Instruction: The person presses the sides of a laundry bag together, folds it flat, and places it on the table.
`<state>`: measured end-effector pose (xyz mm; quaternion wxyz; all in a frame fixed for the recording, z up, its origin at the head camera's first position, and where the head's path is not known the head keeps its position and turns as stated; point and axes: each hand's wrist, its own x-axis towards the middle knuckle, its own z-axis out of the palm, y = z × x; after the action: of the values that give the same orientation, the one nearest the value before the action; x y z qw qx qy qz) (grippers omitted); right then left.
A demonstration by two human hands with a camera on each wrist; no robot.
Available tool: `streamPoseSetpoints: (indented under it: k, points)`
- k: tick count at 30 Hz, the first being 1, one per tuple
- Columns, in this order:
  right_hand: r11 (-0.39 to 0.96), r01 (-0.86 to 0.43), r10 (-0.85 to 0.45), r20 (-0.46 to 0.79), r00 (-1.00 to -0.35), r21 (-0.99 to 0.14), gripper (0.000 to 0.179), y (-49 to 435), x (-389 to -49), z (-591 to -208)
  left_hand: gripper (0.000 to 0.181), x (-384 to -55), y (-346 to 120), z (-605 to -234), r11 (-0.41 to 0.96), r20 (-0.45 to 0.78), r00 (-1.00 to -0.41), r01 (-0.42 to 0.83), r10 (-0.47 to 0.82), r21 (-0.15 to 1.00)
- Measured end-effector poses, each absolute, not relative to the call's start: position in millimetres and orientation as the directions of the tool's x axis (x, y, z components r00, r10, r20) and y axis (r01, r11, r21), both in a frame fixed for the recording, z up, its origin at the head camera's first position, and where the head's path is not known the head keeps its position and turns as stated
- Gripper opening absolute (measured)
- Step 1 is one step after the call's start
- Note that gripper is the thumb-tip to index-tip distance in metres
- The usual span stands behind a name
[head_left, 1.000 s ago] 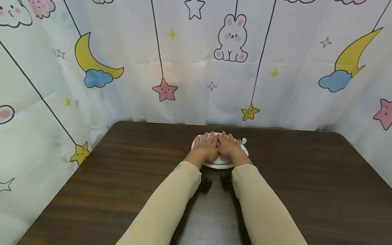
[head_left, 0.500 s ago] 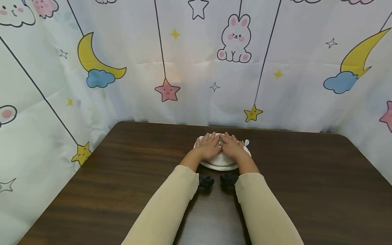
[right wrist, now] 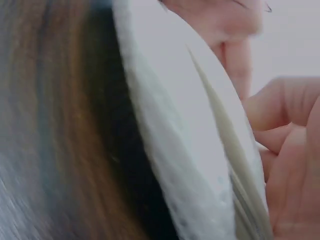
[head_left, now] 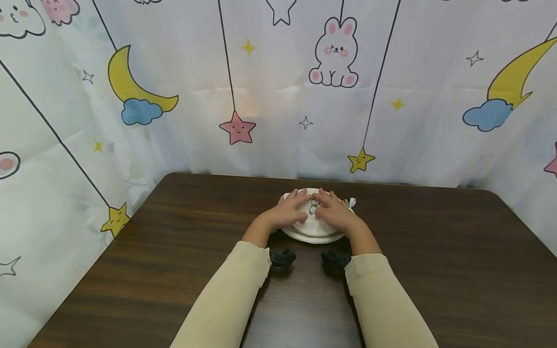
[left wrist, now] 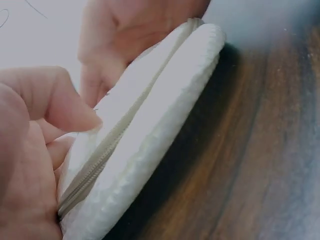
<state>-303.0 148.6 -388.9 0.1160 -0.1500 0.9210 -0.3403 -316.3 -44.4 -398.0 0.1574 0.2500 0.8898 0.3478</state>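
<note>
A round white zip pouch (head_left: 312, 230) with a small line drawing on top lies flat near the table's far edge. Over its left part my left hand (head_left: 282, 215) rests with fingers extended and thumb apart. My right hand (head_left: 340, 218) mirrors it on the other side, fingers spread across the top. In the left wrist view, the thumb (left wrist: 75, 111) meets the pouch's upper face just above its closed-looking zipper (left wrist: 107, 152). The right wrist view shows the white textured side wall (right wrist: 170, 120), with the right thumb (right wrist: 272, 102) at the top.
The dark wooden table (head_left: 187, 273) extends to both sides and toward me. Behind its far edge hangs a white curtain (head_left: 272, 92) printed with moons, stars and rabbits. Black wrist devices (head_left: 282, 258) sit below each hand. A small pale tab (head_left: 352, 202) sticks out at the pouch's right.
Both hands have moved apart toward the pouch's sides, uncovering more of its top and the drawing. My wrists have spread outward. The pouch stays in about the same place.
</note>
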Motion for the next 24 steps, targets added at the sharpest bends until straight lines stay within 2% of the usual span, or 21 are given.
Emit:
streamPoseSetpoints:
  k: [4,10,17,22,24]
  points:
    - [0.684,-0.165,-0.382,-0.156,-0.911,-0.71,0.077,155,-301,-384,0.078,-317,-48,-400,0.617,-0.079,-0.815,0.367,0.574,0.696]
    - [0.718,-0.222,-0.421,-0.158,-0.893,-0.659,0.085,159,-300,-381,0.077,-315,-49,-400,0.634,-0.065,-0.817,0.392,0.573,0.667]
    - [0.761,-0.344,-0.484,-0.128,-0.866,-0.549,0.083,160,-301,-380,0.076,-315,-43,-403,0.685,-0.044,-0.847,0.397,0.53,0.611]
    - [0.79,-0.368,-0.481,-0.124,-0.868,-0.491,0.081,157,-302,-386,0.087,-311,-38,-401,0.758,-0.078,-0.866,0.384,0.493,0.528]
    - [0.804,-0.371,-0.473,-0.121,-0.873,-0.464,0.079,154,-302,-388,0.085,-309,-36,-401,0.784,-0.108,-0.862,0.389,0.495,0.484]
